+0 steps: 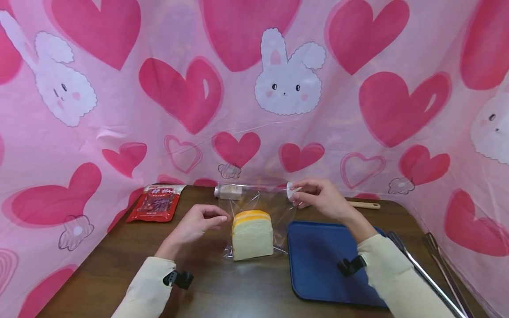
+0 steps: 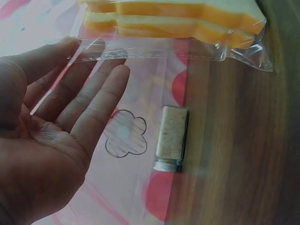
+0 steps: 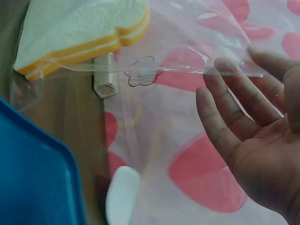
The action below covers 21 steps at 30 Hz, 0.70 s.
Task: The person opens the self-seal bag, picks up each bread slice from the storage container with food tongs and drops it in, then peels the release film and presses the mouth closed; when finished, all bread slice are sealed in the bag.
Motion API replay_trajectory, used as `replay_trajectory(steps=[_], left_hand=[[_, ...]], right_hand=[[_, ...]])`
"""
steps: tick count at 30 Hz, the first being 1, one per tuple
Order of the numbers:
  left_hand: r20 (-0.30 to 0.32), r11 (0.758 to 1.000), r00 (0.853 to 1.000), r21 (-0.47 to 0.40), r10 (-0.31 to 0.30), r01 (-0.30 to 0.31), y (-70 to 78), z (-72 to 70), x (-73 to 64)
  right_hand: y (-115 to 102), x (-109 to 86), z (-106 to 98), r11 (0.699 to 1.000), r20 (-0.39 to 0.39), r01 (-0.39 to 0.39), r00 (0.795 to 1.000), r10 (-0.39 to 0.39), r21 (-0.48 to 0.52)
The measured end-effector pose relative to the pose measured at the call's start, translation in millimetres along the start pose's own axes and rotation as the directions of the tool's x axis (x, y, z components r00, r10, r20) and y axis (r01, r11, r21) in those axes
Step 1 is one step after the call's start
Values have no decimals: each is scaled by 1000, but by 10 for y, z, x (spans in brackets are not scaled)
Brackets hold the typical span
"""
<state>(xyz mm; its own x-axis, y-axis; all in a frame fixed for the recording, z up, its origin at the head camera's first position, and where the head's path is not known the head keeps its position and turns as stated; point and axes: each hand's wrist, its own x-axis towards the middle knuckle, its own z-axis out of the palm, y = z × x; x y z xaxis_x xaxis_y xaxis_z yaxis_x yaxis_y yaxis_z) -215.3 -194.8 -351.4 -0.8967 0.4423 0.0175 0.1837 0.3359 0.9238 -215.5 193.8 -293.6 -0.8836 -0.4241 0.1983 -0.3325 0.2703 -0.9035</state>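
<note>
Two slices of bread [image 1: 252,238] with orange-yellow crust sit upright inside a clear plastic bag [image 1: 283,221]. The left hand [image 1: 199,223] is at the bag's left side and pinches its edge between thumb and fingers, the other fingers extended behind the film in the left wrist view. At the upper right corner, the right hand [image 1: 320,196] pinches the bag's top edge and holds it stretched out. In the right wrist view, the bag's edge runs taut from the bread to the fingertips [image 3: 211,77].
A blue tray [image 1: 318,282] lies right of the bread. Behind the bag are a small jar [image 1: 230,192] and a white-headed utensil [image 3: 123,194] with a beige handle [image 1: 363,205]. A red food packet [image 1: 157,203] lies at back left; long metal utensils [image 1: 441,269] lie along the right edge.
</note>
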Motion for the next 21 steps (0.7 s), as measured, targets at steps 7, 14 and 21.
replay_trajectory(steps=[7,14,21], left_hand=[[-23,1000,1000,-3,5,-6,6,37,3],[-39,999,999,-31,-13,12,-14,64,9],[-117,998,993,-67,-8,0,-43,80,27]], right_hand=[[452,-122,203,990,99,-125,986,131,-60],[693,-177,513,964,144,-92,981,131,-251],[654,-203,479,965,114,-83,987,114,-247]])
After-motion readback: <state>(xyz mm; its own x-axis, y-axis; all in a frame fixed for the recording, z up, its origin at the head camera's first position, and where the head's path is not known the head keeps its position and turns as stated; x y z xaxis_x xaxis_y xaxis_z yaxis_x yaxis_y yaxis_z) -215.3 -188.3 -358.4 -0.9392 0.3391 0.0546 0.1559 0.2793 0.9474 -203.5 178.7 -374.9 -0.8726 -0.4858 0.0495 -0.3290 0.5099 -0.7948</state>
